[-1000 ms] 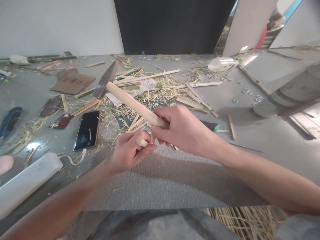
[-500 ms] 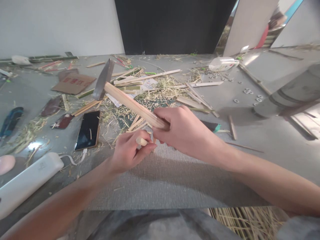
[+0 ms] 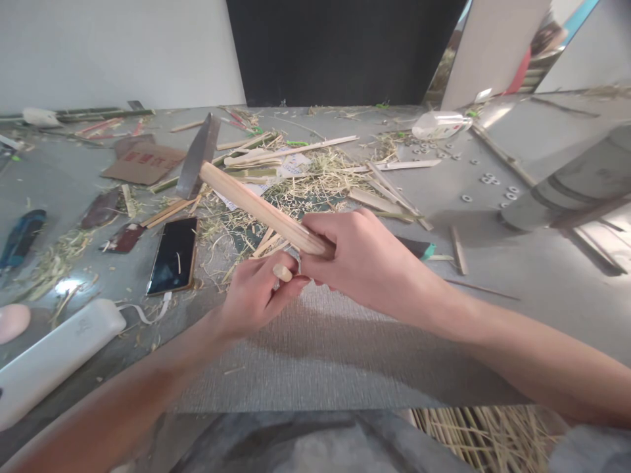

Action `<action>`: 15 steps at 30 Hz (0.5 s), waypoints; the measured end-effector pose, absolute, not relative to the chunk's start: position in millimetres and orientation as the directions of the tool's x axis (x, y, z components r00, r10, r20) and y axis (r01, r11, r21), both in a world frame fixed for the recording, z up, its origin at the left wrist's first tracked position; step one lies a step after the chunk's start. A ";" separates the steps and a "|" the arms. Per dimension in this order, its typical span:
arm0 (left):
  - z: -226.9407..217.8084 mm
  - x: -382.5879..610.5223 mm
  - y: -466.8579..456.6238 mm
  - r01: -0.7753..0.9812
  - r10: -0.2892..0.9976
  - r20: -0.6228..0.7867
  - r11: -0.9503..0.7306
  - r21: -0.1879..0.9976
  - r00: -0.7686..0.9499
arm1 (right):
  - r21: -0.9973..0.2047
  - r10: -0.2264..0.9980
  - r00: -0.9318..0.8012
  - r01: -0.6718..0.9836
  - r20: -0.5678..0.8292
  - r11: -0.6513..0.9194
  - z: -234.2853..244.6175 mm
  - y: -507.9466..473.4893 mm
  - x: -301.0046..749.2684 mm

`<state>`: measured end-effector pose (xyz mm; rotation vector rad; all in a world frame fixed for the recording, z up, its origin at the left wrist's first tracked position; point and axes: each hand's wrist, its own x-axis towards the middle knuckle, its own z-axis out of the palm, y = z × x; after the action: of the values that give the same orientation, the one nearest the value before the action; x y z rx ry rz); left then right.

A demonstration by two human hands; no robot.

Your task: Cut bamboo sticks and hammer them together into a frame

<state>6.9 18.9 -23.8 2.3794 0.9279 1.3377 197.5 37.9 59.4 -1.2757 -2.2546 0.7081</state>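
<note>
My right hand point(image 3: 365, 259) is closed around the lower end of a hammer point(image 3: 256, 203) with a pale wooden handle. Its grey metal head point(image 3: 198, 157) points up and left, raised over the tabletop. Just left of it, my left hand point(image 3: 259, 289) is closed on a thin wooden stick point(image 3: 282, 272), whose blunt pale end pokes out above the thumb. The rest of that stick is hidden by the fingers. Both hands are close together, near the front of the table, over a grey textured mat point(image 3: 315, 368).
Bamboo strips and shavings point(image 3: 325, 171) litter the middle. On the left lie a phone point(image 3: 172, 256) on a cable, a white power bank point(image 3: 64, 361), cardboard point(image 3: 145, 164) and a blue-black tool point(image 3: 23, 238). Several small white rings point(image 3: 488, 179) and a large grey cylinder point(image 3: 566, 184) are on the right.
The hammer head has tipped slightly left and down. My left hand and the stick end have shifted a little; both hands keep their grip.
</note>
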 end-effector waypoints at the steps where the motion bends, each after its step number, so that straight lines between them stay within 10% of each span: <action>1: -24.4 6.3 19.3 0.402 0.641 0.672 -0.763 0.506 0.371 | -0.630 0.874 -0.469 0.643 0.125 0.435 59.3 38.0 197.5; 15: -20.8 8.1 15.1 0.484 0.638 0.638 -0.761 0.433 0.433 | -0.585 0.853 -0.482 0.639 0.201 0.499 56.0 38.1 197.7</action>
<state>8.1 15.1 -20.8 2.4978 0.9895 1.2338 197.7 38.1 56.0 -1.2264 -2.2755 0.6077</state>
